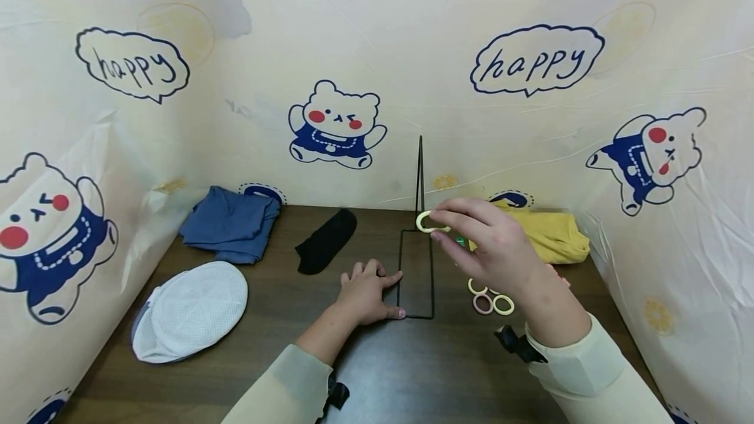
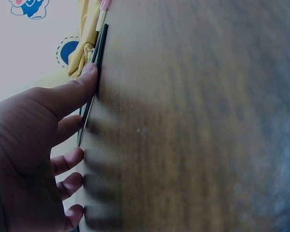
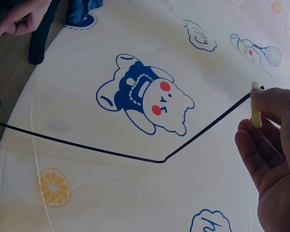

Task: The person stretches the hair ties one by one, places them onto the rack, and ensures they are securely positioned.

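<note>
A black wire stand has its rectangular base on the brown table and a thin upright rising at the back. My left hand rests beside the base, thumb and forefinger touching its left side and the other fingers spread on the wood. Between thumb and fingertips, my right hand pinches a pale yellow ring. In the right wrist view this ring appears edge-on, overlapping the tip of the stand's wire. Several yellow and pink rings lie below the right hand, partly hidden by the wrist.
A folded blue cloth, a white cap-like item and a black sock lie to the left. Folded yellow fabric sits at the back right. A printed sheet walls the table's back and sides.
</note>
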A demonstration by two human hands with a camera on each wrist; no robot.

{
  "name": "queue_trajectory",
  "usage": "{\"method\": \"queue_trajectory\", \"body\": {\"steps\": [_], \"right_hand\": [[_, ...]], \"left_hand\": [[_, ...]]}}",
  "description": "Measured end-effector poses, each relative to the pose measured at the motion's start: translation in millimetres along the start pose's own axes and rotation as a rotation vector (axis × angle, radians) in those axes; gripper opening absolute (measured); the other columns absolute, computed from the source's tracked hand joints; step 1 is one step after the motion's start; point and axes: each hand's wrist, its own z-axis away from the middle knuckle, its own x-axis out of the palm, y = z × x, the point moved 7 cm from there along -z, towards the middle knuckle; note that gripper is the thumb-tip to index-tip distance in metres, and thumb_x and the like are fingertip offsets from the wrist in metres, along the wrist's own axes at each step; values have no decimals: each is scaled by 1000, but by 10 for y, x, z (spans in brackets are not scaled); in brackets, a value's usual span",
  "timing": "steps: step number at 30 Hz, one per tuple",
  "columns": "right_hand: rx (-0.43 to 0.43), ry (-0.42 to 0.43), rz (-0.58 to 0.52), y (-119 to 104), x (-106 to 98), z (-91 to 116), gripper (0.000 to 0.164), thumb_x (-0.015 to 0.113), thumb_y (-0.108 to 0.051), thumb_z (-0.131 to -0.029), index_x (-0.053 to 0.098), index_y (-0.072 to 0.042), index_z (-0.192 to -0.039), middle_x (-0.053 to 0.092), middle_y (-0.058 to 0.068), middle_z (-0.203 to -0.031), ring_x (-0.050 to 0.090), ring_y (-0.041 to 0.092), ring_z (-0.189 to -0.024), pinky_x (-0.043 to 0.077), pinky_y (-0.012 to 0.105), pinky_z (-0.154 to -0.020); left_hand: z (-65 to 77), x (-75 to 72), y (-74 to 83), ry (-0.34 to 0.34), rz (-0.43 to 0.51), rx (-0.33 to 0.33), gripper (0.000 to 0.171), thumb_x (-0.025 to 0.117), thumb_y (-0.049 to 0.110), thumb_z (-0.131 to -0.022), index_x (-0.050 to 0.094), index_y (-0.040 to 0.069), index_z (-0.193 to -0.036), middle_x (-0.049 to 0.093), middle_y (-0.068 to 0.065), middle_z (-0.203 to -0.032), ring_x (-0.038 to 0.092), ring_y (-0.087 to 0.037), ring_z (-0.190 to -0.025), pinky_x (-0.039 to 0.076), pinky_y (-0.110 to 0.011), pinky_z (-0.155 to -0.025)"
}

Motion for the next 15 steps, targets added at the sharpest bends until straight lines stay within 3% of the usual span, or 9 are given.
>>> {"method": "queue_trajectory", "body": {"steps": [11,15], "right_hand": [[7,-9,15,165,39,47,28,65,-25,-104,77,-2,-112,73,12,-112,72,24,-92,59,36,-71],[34,-24,0,280,88,76,22,77,-13,-94,77,-3,-114,73,12,-113,73,24,-95,59,36,-72]], "left_hand": [[-14,-2,-3,-9,-12,-4,87,79,70,-78,49,41,-154,44,-2,-130,38,-27,-109,27,-46,-81],[-8,6,2,-10,-4,-1,87,79,69,-78,49,41,-154,45,-2,-129,38,-27,-108,27,-46,-81]]}}
